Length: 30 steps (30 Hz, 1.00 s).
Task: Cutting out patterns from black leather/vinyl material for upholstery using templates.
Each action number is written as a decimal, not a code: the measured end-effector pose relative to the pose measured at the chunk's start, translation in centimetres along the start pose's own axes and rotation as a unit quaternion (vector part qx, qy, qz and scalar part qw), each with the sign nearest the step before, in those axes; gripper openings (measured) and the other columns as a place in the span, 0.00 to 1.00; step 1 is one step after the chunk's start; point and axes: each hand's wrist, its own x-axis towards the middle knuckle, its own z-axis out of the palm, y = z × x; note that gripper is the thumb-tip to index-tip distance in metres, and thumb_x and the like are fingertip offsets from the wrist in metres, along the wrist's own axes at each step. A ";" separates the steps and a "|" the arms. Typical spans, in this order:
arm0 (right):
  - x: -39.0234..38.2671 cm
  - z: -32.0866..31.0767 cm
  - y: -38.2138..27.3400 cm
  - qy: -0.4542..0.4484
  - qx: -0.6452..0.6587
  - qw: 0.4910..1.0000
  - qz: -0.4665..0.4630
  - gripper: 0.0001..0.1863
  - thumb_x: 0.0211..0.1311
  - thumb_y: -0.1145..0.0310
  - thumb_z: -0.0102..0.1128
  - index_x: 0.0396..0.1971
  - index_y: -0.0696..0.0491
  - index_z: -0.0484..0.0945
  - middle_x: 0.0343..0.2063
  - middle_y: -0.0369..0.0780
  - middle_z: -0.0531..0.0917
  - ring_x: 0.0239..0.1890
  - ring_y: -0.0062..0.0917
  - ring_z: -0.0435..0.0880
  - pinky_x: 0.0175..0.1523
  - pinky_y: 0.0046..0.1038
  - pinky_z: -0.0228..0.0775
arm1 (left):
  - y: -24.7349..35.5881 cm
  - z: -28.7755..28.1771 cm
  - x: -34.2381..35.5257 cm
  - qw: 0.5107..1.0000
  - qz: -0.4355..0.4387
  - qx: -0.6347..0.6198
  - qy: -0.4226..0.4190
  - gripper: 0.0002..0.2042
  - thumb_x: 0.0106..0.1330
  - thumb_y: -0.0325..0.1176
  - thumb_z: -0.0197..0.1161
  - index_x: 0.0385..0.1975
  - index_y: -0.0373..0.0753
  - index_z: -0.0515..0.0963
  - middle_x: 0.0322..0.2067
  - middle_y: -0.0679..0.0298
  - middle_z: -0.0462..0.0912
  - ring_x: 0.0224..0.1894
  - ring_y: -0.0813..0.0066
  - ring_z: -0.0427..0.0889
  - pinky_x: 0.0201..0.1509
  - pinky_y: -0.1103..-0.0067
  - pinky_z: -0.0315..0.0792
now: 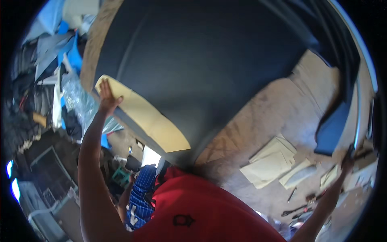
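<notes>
My left hand lies with spread fingers on the upper end of a long yellow paper pattern piece, which rests on a wide black sheet of material along its lower-left edge. At the far right my right hand is closed on something small and dark that I cannot make out, beside the lower end of a long pale metal strip. Just left of that strip, dark folded material hangs down over the brown work surface.
Paper pieces and scissors lie on the surface at lower right. Left of the table are fabric scraps, clear plastic wrap and a green stool. A person in a blue striped shirt is close by at lower left.
</notes>
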 end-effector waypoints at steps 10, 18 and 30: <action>-5.5 -13.6 14.0 0.007 0.032 0.999 0.001 0.15 0.74 0.62 0.61 0.50 0.57 0.83 0.44 0.44 0.88 0.41 0.32 0.86 0.48 0.34 0.79 | 3.4 -3.2 -0.7 0.997 -0.072 0.016 0.012 0.62 0.58 0.74 0.61 0.82 0.40 0.37 0.81 0.42 0.29 0.81 0.31 0.26 0.78 0.37 0.32; -13.4 -12.8 -9.7 -0.126 0.233 0.962 0.071 0.13 0.77 0.64 0.59 0.55 0.52 0.82 0.45 0.38 0.85 0.44 0.22 0.81 0.52 0.25 0.73 | 3.4 -2.8 -1.5 0.994 -0.084 -0.018 0.064 0.63 0.57 0.77 0.61 0.82 0.41 0.39 0.81 0.42 0.32 0.81 0.31 0.28 0.77 0.34 0.32; -22.0 18.6 -61.7 -0.476 0.462 0.743 -0.093 0.12 0.64 0.80 0.63 0.46 0.57 0.81 0.39 0.36 0.86 0.40 0.18 0.82 0.48 0.20 0.73 | 4.1 -3.9 -1.4 0.992 -0.057 -0.101 0.054 0.62 0.54 0.79 0.58 0.80 0.37 0.50 0.80 0.40 0.44 0.80 0.26 0.30 0.75 0.32 0.31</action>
